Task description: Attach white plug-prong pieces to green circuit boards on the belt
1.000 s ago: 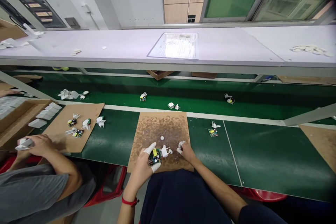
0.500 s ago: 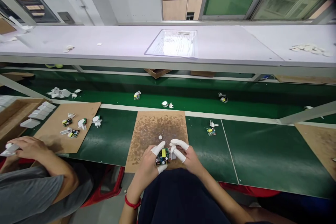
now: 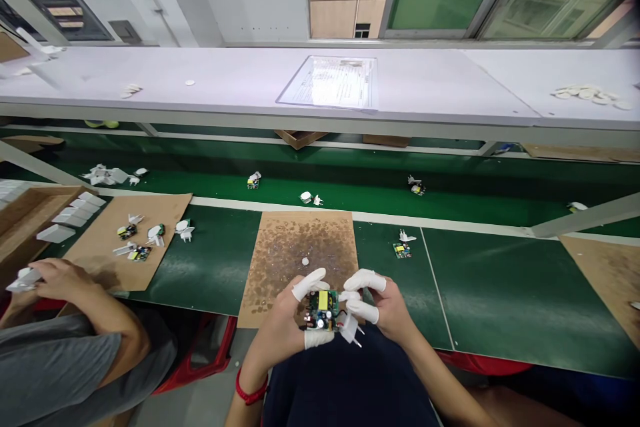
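My left hand [image 3: 293,317], with white finger cots on it, grips a circuit board [image 3: 320,313] by its edges. The board carries a yellow-topped transformer and several small parts. From its right side a white two-pin plug piece [image 3: 350,328] hangs by short wires, pins pointing down and right. My right hand [image 3: 383,303], also in white finger cots, is closed in a pinch just right of the board, above the plug piece. Something small and white shows at its fingertips; I cannot make out whether it is a separate piece. A small white lump [image 3: 305,261] lies on the stained cardboard sheet [image 3: 280,240].
Right of the cardboard lie another circuit board [image 3: 402,251] and a white plug piece [image 3: 406,236]. Several assemblies rest on the green conveyor belt [image 3: 360,203] behind. At left, a co-worker's hand [image 3: 63,279] holds a white piece near a wooden tray [image 3: 30,213].
The circuit board has moved slightly right and toward me, and the plug piece now hangs in plain view. My right hand has shifted right. Parts on the conveyor belt have moved left.
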Demonstrator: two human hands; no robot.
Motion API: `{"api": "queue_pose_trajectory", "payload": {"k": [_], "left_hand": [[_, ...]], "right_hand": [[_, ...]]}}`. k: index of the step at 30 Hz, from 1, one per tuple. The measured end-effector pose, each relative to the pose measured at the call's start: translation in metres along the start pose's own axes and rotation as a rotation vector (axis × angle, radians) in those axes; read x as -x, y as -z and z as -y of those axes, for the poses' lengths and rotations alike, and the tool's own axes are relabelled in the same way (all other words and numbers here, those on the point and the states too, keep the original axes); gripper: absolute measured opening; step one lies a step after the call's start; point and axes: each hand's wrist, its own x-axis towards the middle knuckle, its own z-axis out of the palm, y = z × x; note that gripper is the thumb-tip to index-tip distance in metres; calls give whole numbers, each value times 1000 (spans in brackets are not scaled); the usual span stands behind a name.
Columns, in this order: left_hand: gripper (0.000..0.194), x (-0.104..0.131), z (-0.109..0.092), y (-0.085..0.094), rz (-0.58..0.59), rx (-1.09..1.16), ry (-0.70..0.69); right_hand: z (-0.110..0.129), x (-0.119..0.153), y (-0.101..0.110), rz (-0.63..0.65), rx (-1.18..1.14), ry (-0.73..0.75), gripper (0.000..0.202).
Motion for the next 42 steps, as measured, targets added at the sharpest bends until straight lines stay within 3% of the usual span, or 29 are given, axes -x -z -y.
{"api": "queue_pose_trajectory", "payload": {"k": [6, 12, 15, 19, 24, 30, 35, 39, 42], "left_hand": [[89, 1, -17, -1, 76, -15, -20], [96, 3, -4, -11, -12, 4, -7], [105, 3, -3, -11, -32, 61, 30], [111, 2, -13, -7, 48, 139, 15], [108, 1, -18, -4, 82, 136, -49], [105, 6, -21, 1, 58, 50, -41], [114, 4, -23, -3, 164, 315, -137], [125, 3, -11, -11, 155, 524, -112], [135, 5, -3, -16, 168, 667, -86]], "right_hand": [[18, -7, -2, 106, -76, 46, 15], [11, 1, -15, 35, -231, 29, 16], [9, 4, -16, 58, -286, 9, 22], [10, 0, -10, 160, -336, -5, 17], [14, -10, -9, 448, -469, -11, 15], [14, -13, -15, 493, -494, -17, 26], [11, -12, -19, 516, -542, -54, 24], [16, -10, -21, 444, -418, 64, 29], [24, -10, -17, 460, -387, 123, 43]]}}
